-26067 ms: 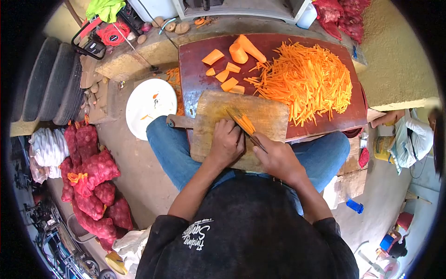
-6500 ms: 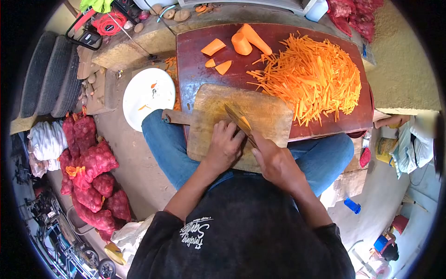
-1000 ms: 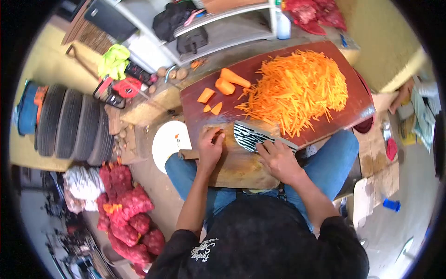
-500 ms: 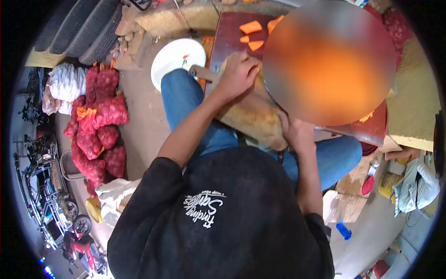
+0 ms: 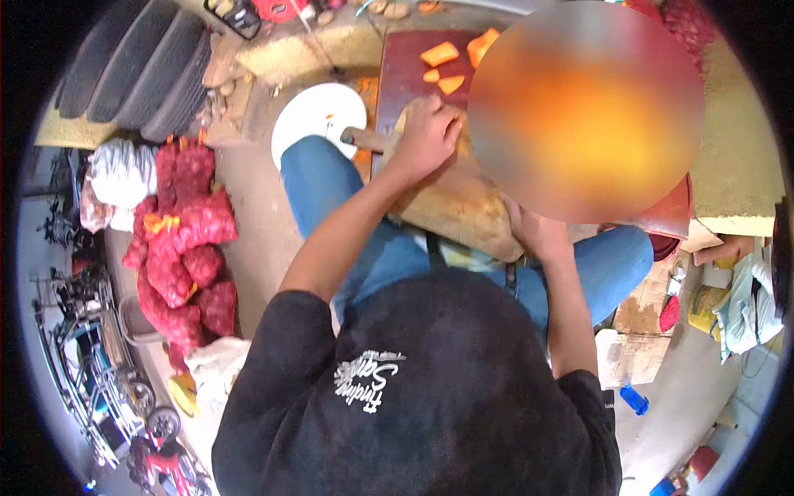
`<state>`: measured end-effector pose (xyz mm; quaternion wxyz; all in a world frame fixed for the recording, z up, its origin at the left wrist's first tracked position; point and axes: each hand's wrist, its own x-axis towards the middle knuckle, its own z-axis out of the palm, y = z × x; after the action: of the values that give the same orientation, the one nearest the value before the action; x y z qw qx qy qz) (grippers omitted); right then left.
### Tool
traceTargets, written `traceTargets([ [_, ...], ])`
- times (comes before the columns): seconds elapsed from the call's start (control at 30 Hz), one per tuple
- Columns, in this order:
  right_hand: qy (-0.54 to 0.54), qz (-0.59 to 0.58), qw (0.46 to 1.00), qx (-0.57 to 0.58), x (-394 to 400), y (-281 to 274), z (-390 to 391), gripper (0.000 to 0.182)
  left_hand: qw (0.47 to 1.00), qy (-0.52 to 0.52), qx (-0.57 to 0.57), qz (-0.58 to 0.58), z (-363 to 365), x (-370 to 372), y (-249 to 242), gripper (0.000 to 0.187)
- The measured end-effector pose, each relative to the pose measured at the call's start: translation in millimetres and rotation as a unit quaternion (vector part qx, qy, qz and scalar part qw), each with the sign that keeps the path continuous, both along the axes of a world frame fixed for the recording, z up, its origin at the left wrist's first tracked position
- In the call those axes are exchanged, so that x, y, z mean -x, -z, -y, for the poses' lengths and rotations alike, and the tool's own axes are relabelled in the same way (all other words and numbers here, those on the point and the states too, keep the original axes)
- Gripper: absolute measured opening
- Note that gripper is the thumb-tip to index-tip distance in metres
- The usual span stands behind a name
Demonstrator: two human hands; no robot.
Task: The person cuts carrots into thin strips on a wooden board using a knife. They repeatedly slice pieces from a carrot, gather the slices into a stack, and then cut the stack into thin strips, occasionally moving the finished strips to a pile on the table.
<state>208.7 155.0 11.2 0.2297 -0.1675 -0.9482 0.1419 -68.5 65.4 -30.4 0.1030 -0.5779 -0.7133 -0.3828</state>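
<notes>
A thick, worn wooden board [image 5: 455, 202] lies slantwise over my lap, its far end by the reddish-brown table [image 5: 397, 62]. My left hand [image 5: 428, 139] is closed on the board's upper part, fingers curled; I cannot tell what is in them. A short wooden handle [image 5: 366, 139] sticks out to the left from under that hand. At the board's lower right edge, my right hand [image 5: 539, 230] grips it, thumb along the top and the other fingers hidden. Cut orange vegetable pieces [image 5: 440, 54] lie on the table beyond. A large blurred patch covers the table's right side.
A white basin [image 5: 318, 103] stands on the floor beside my left knee. Further left are red mesh sacks [image 5: 190, 236], stacked tyres [image 5: 136, 70] and motorbikes [image 5: 103, 388]. A blue object [image 5: 634, 400] lies on the floor at right, near a yellow container [image 5: 707, 307].
The view has shifted slightly, moving the floor and table things downward. My right forearm sits a little further right; both hands stay at the board.
</notes>
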Motion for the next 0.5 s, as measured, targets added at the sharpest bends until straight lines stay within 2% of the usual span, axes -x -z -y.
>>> traceTargets([
  [0.17, 0.004, 0.013, 1.0, 0.017, 2, -6, 4, 0.048, 1.0, 0.008, -0.007, 0.029, -1, -3, 4, 0.013],
  [0.4, 0.011, 0.029, 0.999, 0.028, 3, -7, 5, 0.052, 0.997, 0.021, 0.079, 0.011, -14, 1, 0, 0.015],
  [0.5, 0.001, 0.03, 1.0, 0.01, 6, -15, 6, 0.053, 0.964, 0.053, 0.24, 0.1, -30, 29, -19, 0.015],
])
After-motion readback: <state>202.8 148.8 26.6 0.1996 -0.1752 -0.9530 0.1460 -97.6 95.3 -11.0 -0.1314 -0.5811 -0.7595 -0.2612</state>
